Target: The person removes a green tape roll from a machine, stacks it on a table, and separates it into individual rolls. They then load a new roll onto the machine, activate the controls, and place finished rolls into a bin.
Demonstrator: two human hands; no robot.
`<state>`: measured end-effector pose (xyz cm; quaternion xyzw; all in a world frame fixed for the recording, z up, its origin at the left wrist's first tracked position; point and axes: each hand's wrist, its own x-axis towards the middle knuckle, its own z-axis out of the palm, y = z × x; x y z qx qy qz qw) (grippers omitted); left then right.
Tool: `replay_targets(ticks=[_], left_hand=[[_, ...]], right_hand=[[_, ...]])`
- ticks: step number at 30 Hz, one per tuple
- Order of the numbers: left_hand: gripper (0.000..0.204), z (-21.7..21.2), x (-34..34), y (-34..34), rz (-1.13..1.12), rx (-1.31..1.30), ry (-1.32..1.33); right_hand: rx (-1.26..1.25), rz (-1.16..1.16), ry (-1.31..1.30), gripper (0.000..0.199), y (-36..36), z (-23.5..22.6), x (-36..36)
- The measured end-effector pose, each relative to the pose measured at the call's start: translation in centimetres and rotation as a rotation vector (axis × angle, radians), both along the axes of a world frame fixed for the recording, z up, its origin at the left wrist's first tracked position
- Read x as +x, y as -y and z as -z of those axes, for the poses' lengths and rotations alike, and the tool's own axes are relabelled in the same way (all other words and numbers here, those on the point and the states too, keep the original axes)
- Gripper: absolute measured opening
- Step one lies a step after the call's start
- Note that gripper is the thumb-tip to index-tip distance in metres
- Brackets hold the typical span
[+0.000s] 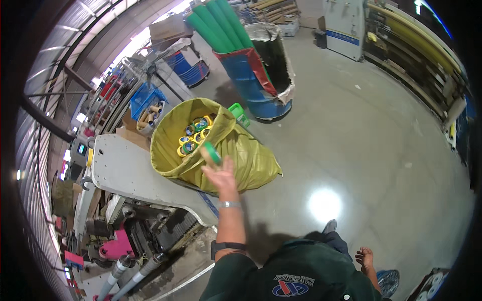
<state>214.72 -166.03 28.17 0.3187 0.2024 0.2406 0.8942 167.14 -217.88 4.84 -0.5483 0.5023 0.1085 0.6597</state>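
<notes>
My left hand (222, 175) reaches forward over the near side of a large yellow woven sack (246, 163), palm up and fingers apart. Just beyond its fingertips is a roll of green tape (212, 153), blurred by motion and apparently free of the fingers. Inside the open-mouthed sack lie several tape rolls (188, 147), mostly yellow and green. My right hand (365, 257) hangs low at my right side, its fingers loosely bent and apart, with nothing seen in it.
A grey machine panel (125, 163) stands left of the sack, above rollers and a pink part (116, 246). Behind the sack, a blue drum (251, 85) bears long green tubes (221, 27). A crate of cardboard cores (150, 116) sits far left; a rack (416, 55) lines the far right.
</notes>
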Motion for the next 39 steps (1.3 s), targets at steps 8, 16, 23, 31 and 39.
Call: replay_targets(ticks=[8, 16, 23, 31, 39], left_hand=[[0.064, 10.1, 7.6, 5.2, 0.116, 0.046, -0.251], [0.037, 15.8, 11.6, 16.6, 0.369, 0.052, -0.601], [0.026, 20.5, 25.8, 10.3, 0.219, -0.044, -0.491], [0.026, 12.1, 51.9, 8.5, 0.099, 0.093, -0.396], [0.058, 4.3, 75.5, 1.9, -0.233, 0.652, -0.249]], right_hand=[[0.101, -0.074, -0.089, 0.012, 11.0, 4.9, 18.3], [-0.171, -0.462, 0.136, 0.027, 17.4, 0.1, 55.4], [-0.144, -0.650, 0.400, 0.024, 10.7, -5.2, 89.3], [-0.020, -0.825, 0.573, 0.032, -0.5, -14.1, 113.5], [0.044, -1.030, 0.921, 0.032, -6.8, -22.3, 136.3]])
